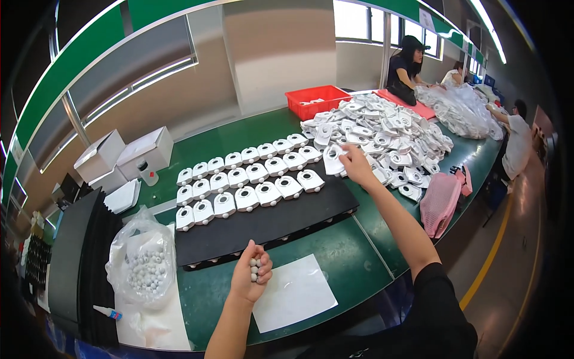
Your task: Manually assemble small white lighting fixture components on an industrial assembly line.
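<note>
My left hand [246,280] is half closed, palm up, around several small white balls [255,270]. It hovers over the near edge of a black board [257,233]. My right hand [357,166] pinches a white plastic housing [333,161] with a round hole, at the right end of the rows. On the board, similar white housings [246,197] stand in three rows. Small balls show at the lower edges of many of them. Just beyond my right hand lies a large heap of loose white housings [382,128].
A clear bag of white balls [143,266] sits at the left, near a small glue bottle [107,312]. White paper [296,293] lies on the green table [373,239]. A red bin [317,102], white boxes [143,152] and a pink bag [440,203] surround the work. People [406,66] work farther along.
</note>
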{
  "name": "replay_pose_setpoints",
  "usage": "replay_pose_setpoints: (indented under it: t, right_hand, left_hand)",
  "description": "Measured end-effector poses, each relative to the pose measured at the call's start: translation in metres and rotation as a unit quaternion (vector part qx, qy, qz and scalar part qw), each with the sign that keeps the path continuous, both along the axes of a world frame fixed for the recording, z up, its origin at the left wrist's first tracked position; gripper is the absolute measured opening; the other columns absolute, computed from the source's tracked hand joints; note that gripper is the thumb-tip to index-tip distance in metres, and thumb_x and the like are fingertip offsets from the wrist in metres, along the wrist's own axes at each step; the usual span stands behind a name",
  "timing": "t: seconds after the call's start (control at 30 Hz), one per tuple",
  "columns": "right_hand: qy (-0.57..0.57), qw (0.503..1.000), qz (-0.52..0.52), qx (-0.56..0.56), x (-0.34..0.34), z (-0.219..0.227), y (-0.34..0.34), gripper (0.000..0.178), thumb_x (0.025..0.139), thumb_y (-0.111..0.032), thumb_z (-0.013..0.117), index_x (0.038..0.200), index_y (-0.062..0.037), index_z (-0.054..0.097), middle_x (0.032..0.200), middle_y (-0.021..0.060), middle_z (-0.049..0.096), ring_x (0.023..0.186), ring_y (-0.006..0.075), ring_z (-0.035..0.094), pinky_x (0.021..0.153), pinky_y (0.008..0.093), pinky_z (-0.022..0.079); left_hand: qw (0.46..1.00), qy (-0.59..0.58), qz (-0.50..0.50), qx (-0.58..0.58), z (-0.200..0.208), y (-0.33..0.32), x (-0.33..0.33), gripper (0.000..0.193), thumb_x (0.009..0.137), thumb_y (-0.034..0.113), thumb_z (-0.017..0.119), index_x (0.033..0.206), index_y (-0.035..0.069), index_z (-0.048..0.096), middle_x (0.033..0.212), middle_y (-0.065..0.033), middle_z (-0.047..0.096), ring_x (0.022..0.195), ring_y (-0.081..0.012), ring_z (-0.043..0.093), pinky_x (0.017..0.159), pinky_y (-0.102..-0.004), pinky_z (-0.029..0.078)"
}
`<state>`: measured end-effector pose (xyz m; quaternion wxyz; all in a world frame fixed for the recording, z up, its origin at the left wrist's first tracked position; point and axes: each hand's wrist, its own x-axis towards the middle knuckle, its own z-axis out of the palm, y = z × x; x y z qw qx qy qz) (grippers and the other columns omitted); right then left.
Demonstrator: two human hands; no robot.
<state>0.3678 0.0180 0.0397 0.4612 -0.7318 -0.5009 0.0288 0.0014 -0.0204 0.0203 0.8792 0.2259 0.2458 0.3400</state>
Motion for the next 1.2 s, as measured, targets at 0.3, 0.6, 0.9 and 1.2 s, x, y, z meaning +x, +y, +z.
replay_pose_setpoints:
  t: [0.3, 0.6, 0.9, 1.2]
  right_hand:
    - [-0.028, 0.991, 0.09, -0.093, 0.005, -0.027, 0.026, 0.026, 0.079, -0.019, 0.054, 0.096, -0.0021, 0.064, 0.087, 0.0153, 0.065, 0.08, 0.0247, 0.062, 0.074, 0.0318, 0.047]
    - [-0.19, 0.979, 0.017, -0.068, 0.025, -0.023, 0.012, 0.027, 0.072, -0.006, 0.054, 0.098, -0.007, 0.063, 0.092, 0.0116, 0.062, 0.091, 0.0267, 0.056, 0.081, 0.0362, 0.043]
    - [-0.455, 0.883, 0.047, -0.105, 0.042, -0.03, -0.015, 0.022, 0.066, -0.008, 0.063, 0.088, -0.0112, 0.065, 0.101, 0.0068, 0.057, 0.097, 0.0245, 0.051, 0.08, 0.0376, 0.04]
    - [-0.045, 0.998, -0.046, 0.026, -0.018, 0.038, -0.095, 0.011, 0.076, -0.008, 0.061, 0.084, -0.0061, 0.067, 0.07, 0.0088, 0.057, 0.06, 0.0139, 0.052, 0.053, 0.0267, 0.039]
  left_hand:
    - [0.998, -0.045, -0.014, -0.049, 0.003, 0.0, -0.004, 0.014, 0.08, 0.018, 0.044, 0.086, 0.007, 0.05, 0.07, -0.0072, 0.046, 0.049, -0.012, 0.038, 0.036, -0.0203, 0.027]
    - [0.995, -0.082, -0.019, -0.048, 0.001, 0.001, -0.004, 0.015, 0.082, 0.016, 0.04, 0.09, 0.007, 0.05, 0.07, -0.0073, 0.046, 0.05, -0.0124, 0.037, 0.036, -0.0201, 0.027]
    - [1.0, -0.012, -0.006, -0.014, 0.001, 0.0, -0.001, 0.018, 0.091, 0.026, 0.048, 0.087, 0.009, 0.05, 0.062, -0.0029, 0.045, 0.048, -0.0077, 0.035, 0.035, -0.0177, 0.023]
    - [1.0, -0.018, -0.012, 0.013, -0.008, -0.003, -0.004, 0.035, 0.086, 0.041, 0.051, 0.088, 0.007, 0.052, 0.056, 0.0009, 0.037, 0.047, -0.0063, 0.031, 0.036, -0.0172, 0.021]
